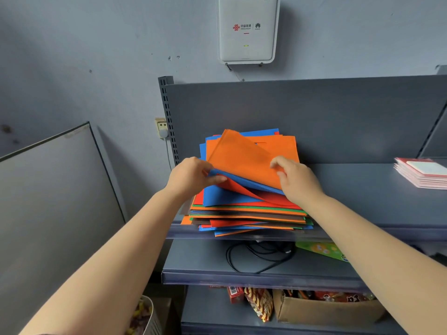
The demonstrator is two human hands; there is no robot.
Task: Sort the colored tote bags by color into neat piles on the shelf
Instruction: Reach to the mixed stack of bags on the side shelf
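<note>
On the shelf (362, 180) — both hands (244, 177) lift an orange bag (244, 153).

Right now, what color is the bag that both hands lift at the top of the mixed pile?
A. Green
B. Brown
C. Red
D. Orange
D. The orange bag is peeled up from the pile: the right hand pinches its near edge, the left hand holds the blue bag directly under it.
</note>
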